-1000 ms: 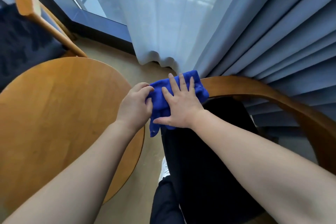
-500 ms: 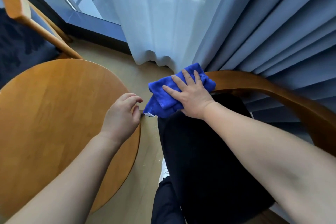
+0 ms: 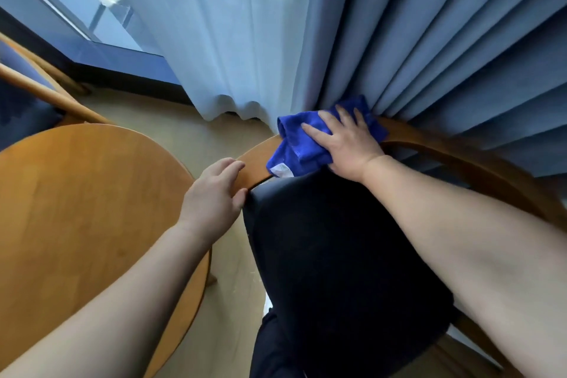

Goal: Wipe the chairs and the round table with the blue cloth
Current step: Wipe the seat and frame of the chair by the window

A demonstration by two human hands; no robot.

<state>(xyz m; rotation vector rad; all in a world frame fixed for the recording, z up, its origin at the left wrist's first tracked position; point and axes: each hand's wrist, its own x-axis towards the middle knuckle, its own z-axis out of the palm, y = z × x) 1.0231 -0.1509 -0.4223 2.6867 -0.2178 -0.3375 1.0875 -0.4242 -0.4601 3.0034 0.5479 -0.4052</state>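
While the left hand (image 3: 214,190), fingers loosely spread, steadied the chair's wooden rail (image 3: 460,159), the right hand (image 3: 346,144) pressed the blue cloth (image 3: 294,144) flat for wiping.

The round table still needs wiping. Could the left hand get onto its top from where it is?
Probably yes: the left hand rests at the chair's wooden arm, right beside the round table, with nothing between.

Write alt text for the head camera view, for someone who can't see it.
A person's right hand presses a blue cloth flat on a wooden chair's curved armrest. The left hand rests on the armrest's near end, beside a round wooden table; curtains hang behind.
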